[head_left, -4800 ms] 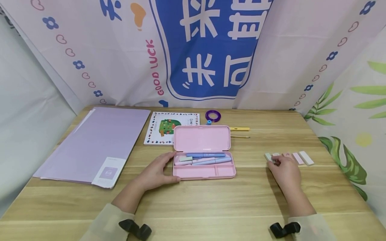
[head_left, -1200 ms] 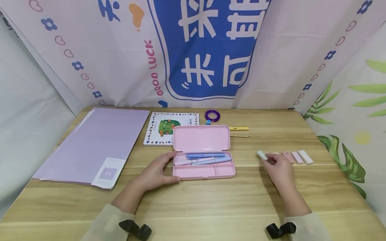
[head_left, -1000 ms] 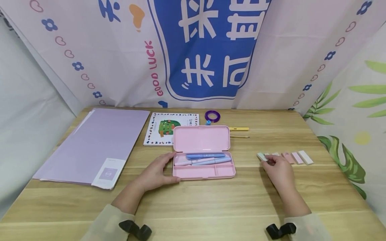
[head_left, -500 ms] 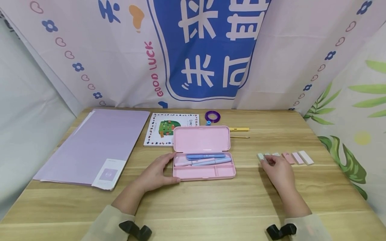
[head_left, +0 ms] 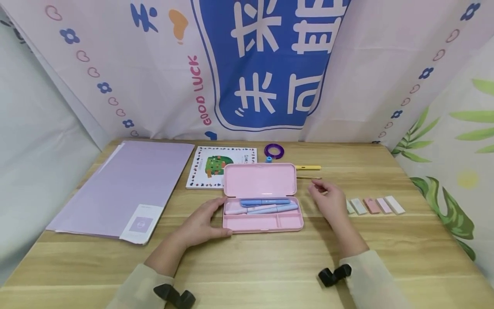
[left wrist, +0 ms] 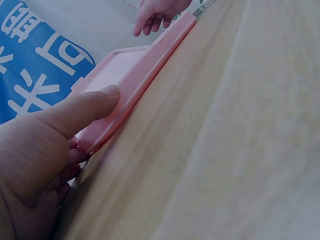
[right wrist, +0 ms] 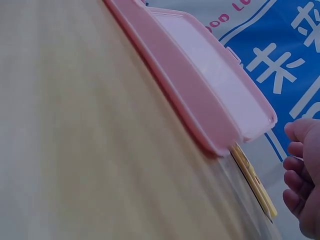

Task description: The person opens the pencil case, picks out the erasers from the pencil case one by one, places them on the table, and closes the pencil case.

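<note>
An open pink pencil case (head_left: 252, 223) lies mid-table with its lid raised; blue pens and a pale pink pen (head_left: 235, 211) lie in its back compartment. My left hand (head_left: 200, 223) grips the case's left end, thumb on the front wall and fingers round the side, as the left wrist view shows. Right of the case, my right hand (head_left: 329, 201) hovers over the table, fingers loosely curled round nothing. It partly hides the row of erasers: a pale green eraser (head_left: 349, 207), a whitish eraser (head_left: 359, 206), a pink eraser (head_left: 372, 205), a lilac eraser (head_left: 384, 205) and a white eraser (head_left: 395, 205).
Behind the case are a booklet (head_left: 204, 174), a purple tape roll (head_left: 265, 151), a small blue object (head_left: 269, 159), a yellow pen (head_left: 308, 168) and a thin pencil (head_left: 308, 177). A large lilac folder (head_left: 135, 180) lies left. Cloth hangs along the table's back edge.
The light green eraser seen in the case at first is gone from it. My right hand let go of a green eraser at the row's left end and moved left towards the case. Left hand stayed.
</note>
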Tool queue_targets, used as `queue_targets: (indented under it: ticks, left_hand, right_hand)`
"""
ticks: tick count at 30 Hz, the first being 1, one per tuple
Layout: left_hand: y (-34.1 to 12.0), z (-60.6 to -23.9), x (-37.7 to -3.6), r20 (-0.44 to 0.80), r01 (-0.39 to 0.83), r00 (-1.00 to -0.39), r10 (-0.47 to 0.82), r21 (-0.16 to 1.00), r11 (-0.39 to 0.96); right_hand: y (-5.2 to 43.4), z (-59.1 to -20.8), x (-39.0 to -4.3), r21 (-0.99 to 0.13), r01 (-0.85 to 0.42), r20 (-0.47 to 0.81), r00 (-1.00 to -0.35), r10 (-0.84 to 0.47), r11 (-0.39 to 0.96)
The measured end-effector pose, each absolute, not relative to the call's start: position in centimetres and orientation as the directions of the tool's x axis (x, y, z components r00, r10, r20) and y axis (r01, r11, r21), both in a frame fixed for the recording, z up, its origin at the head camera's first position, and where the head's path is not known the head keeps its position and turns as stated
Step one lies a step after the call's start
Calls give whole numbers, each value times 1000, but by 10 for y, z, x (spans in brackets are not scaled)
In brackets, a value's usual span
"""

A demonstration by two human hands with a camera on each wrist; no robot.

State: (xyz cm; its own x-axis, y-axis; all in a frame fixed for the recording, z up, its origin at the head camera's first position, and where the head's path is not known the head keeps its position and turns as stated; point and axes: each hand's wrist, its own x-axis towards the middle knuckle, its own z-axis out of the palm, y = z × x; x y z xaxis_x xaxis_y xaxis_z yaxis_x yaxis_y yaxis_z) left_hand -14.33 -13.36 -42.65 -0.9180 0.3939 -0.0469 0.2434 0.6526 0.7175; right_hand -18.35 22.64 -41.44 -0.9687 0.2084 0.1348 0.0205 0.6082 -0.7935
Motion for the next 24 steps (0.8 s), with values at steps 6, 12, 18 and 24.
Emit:
queue_targets:
  ticks: [6,12,18,24]
  left_hand:
    - [-130,-427,-143,-61,230,-917,394,725,649]
    - [-128,-427,-142,-63,227,-918,391,725,650]
    - [-129,-426,-142,-50,228,-921,387,737,637]
    - [-132,-425,-142,-22,239,-924,382,747,620]
  right_hand:
    - [209,-416,-209,-868,-20,127,-975,182,497]
    - [199,-416,-221,-911,-6,83,-982,169,412]
    - [195,-413,-219,-950,-20,91,-972,216,312]
    - [199,-412,-204,-959,-62,116,-976,183,278]
